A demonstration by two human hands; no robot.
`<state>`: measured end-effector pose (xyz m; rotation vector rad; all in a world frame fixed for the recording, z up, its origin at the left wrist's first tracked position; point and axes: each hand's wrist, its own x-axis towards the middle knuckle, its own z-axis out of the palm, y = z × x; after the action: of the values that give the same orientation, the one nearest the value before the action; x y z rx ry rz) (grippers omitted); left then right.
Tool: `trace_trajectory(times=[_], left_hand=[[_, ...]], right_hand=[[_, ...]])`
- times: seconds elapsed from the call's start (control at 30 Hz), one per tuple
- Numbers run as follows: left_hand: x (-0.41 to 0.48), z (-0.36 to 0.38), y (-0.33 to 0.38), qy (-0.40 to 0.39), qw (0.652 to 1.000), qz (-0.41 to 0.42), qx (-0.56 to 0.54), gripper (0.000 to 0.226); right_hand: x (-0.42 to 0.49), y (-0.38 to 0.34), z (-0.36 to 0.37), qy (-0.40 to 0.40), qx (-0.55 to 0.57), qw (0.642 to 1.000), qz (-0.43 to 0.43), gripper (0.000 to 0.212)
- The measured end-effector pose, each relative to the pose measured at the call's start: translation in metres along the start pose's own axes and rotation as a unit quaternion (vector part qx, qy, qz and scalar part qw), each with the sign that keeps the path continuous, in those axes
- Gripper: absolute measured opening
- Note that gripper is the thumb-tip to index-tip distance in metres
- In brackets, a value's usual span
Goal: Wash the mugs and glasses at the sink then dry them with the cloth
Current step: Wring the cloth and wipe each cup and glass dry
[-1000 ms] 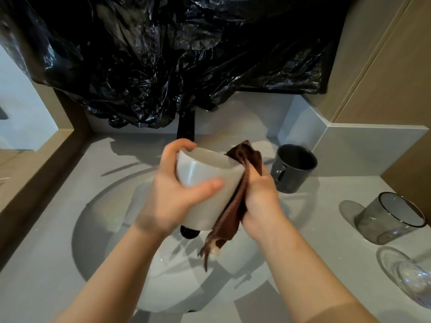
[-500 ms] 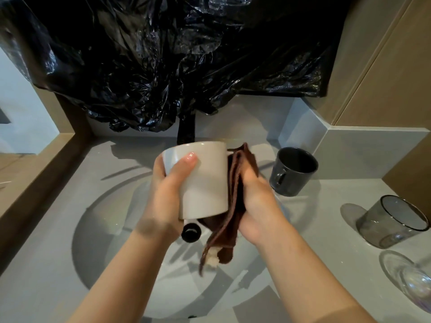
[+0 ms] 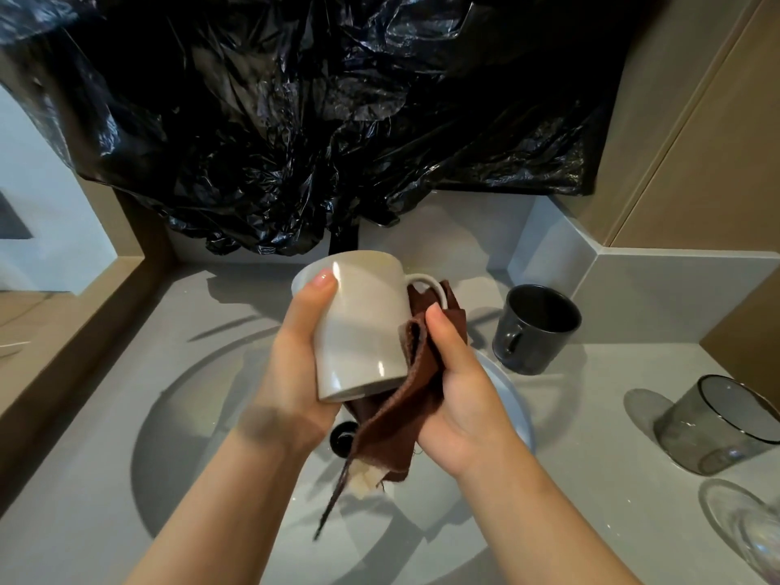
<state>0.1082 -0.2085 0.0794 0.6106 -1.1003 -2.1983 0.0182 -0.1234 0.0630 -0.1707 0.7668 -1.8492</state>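
Grey tabletop [image 3: 591,437] under a sheet of black plastic [image 3: 316,120], with a round sink [image 3: 190,415] set into it. Over that basin I see the white mug [image 3: 363,323], the left hand [image 3: 295,373] with its fingers wrapped round the body. The right hand [image 3: 460,399] pinches the brown cloth [image 3: 396,424] against the mug's handle side, thumb on top. A dark mug [image 3: 532,331] and a smoky glass [image 3: 717,428] stand off to the right.

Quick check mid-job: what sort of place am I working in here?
Probably a washbasin counter, perhaps a bathroom vanity or kitchenette: a round basin sunk into a grey countertop, with a dark mug and a smoky glass standing beside it.
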Motion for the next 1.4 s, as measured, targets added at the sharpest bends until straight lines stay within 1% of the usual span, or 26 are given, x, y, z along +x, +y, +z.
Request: trace_trajectory(times=[0.03,0.07,0.13,0.2,0.23,0.33,0.43,0.5,0.53,0.6,0.63,0.7,0.73,0.8,0.87,0.93,0.97,1.0,1.03,1.07,1.13,1.17,1.2,1.23,1.3,1.4], left_hand=[[0.0,0.002,-0.004,0.031,0.999,0.009,0.005,0.062],[-0.001,0.004,-0.008,0.06,0.998,0.023,0.01,0.066],[-0.003,0.008,-0.017,0.102,0.992,0.063,0.027,0.053],[-0.004,0.012,-0.022,0.096,0.989,0.094,0.055,0.045],[-0.003,0.011,-0.023,0.081,0.988,0.103,0.08,0.049],[0.002,0.001,-0.013,0.0,0.982,0.107,0.156,0.071],[0.007,-0.013,0.009,-0.113,0.965,0.039,0.234,0.093],[0.007,-0.011,0.017,-0.186,0.935,-0.004,0.301,0.097],[0.006,-0.007,0.017,-0.194,0.925,-0.013,0.327,0.094],[0.006,-0.001,0.014,-0.156,0.928,-0.011,0.339,0.083],[0.006,0.001,0.012,-0.138,0.934,-0.009,0.328,0.078],[0.008,-0.001,0.006,-0.101,0.955,-0.023,0.278,0.068],[0.008,-0.002,0.003,-0.072,0.968,-0.04,0.236,0.061],[0.008,-0.005,-0.006,-0.013,0.986,-0.081,0.146,0.05],[0.007,-0.007,-0.011,0.021,0.99,-0.11,0.085,0.044],[0.005,-0.011,-0.011,0.013,0.991,-0.117,0.067,0.035],[0.004,-0.013,-0.01,0.002,0.99,-0.117,0.076,0.038],[0.002,-0.015,-0.009,-0.006,0.989,-0.115,0.096,0.045],[0.0,-0.016,-0.009,-0.012,0.987,-0.11,0.115,0.052],[-0.001,-0.017,-0.009,-0.017,0.987,-0.103,0.126,0.059],[-0.003,-0.016,-0.009,-0.021,0.987,-0.078,0.136,0.068],[-0.004,-0.014,-0.008,-0.02,0.988,-0.064,0.136,0.067],[-0.004,-0.013,-0.009,-0.013,0.99,-0.056,0.127,0.062],[-0.004,-0.012,-0.01,-0.002,0.992,-0.054,0.114,0.056],[-0.004,-0.008,-0.013,0.026,0.995,-0.053,0.082,0.05],[-0.002,-0.006,-0.017,0.072,0.996,-0.04,0.04,0.059]], right_hand=[[-0.001,0.001,0.003,0.013,0.003,1.0,-0.003,0.083],[-0.001,0.002,0.005,0.039,-0.001,0.999,-0.009,0.068],[0.002,-0.001,0.009,0.11,-0.019,0.993,-0.039,0.037],[0.006,-0.007,0.009,0.145,-0.066,0.985,-0.069,0.019],[0.008,-0.011,0.008,0.153,-0.096,0.98,-0.08,0.014],[0.008,-0.031,0.005,0.16,-0.162,0.967,-0.117,0.011],[0.005,-0.047,0.001,0.115,-0.27,0.944,-0.15,0.007],[0.003,-0.051,0.002,0.093,-0.317,0.931,-0.158,0.004],[0.002,-0.05,0.004,0.092,-0.328,0.926,-0.161,0.003],[0.001,-0.043,0.007,0.106,-0.309,0.93,-0.171,0.01],[0.001,-0.038,0.005,0.116,-0.271,0.94,-0.174,0.016],[0.0,-0.026,0.004,0.125,-0.193,0.956,-0.181,0.023],[-0.001,-0.019,0.004,0.128,-0.186,0.955,-0.191,0.024],[-0.006,-0.003,0.004,0.125,-0.258,0.93,-0.23,0.026],[-0.013,0.009,0.006,0.09,-0.38,0.879,-0.272,0.035],[-0.016,0.013,0.006,0.045,-0.473,0.828,-0.298,0.031],[-0.014,0.012,0.005,0.038,-0.488,0.82,-0.297,0.029],[-0.012,0.01,0.005,0.049,-0.479,0.828,-0.287,0.029],[-0.009,0.006,0.004,0.069,-0.441,0.854,-0.268,0.031],[-0.006,0.001,0.006,0.097,-0.381,0.89,-0.23,0.033],[-0.002,-0.012,0.009,0.14,-0.256,0.951,-0.102,0.035],[-0.002,-0.017,0.011,0.152,-0.223,0.962,-0.039,0.04],[-0.002,-0.019,0.011,0.159,-0.206,0.966,-0.005,0.044],[-0.001,-0.019,0.011,0.168,-0.202,0.965,0.003,0.045],[0.0,-0.011,0.007,0.172,-0.214,0.961,-0.026,0.038],[-0.008,0.008,-0.001,0.132,-0.263,0.951,-0.09,0.024]])
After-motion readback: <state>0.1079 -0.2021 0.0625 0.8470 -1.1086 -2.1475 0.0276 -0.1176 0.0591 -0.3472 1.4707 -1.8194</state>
